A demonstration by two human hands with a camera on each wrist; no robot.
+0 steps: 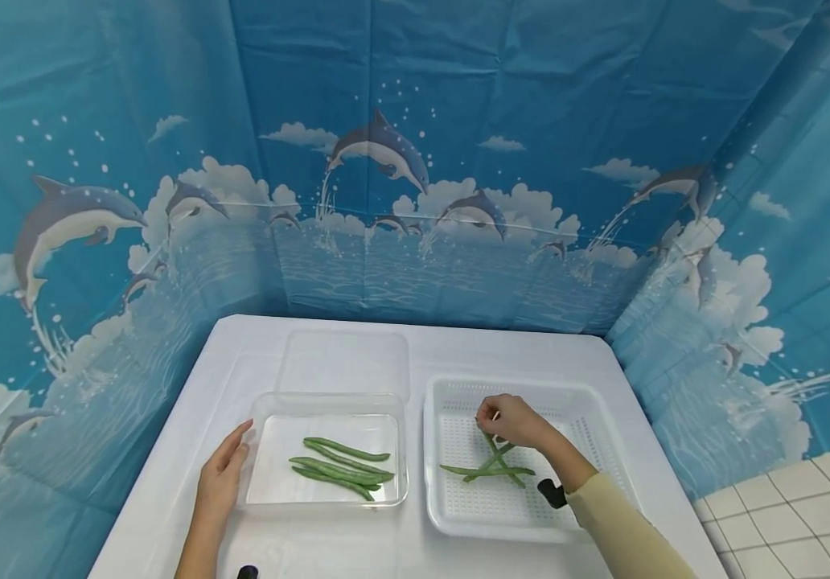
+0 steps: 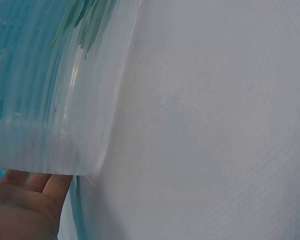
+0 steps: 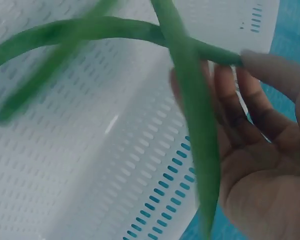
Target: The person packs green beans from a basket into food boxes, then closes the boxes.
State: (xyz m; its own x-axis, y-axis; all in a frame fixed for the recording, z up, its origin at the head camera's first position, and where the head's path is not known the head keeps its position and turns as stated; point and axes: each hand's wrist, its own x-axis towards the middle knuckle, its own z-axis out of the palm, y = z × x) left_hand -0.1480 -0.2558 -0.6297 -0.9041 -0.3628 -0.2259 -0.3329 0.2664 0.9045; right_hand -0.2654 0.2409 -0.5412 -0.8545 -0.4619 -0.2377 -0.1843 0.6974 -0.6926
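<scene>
A person's right hand (image 1: 512, 420) pinches a long green bean (image 3: 127, 28) over a white perforated plastic basket (image 1: 509, 531).
In the head view, the held bean hangs into the basket at lower right, its tip caught between thumb and fingertips, two more slender green beans (image 1: 456, 469) crossing it; the left hand (image 1: 218, 476), at lower left, has loosely extended fingers against the left side of a clear rectangular plastic container (image 1: 328, 402) holding several green beans (image 1: 343, 469), lower centre.
</scene>
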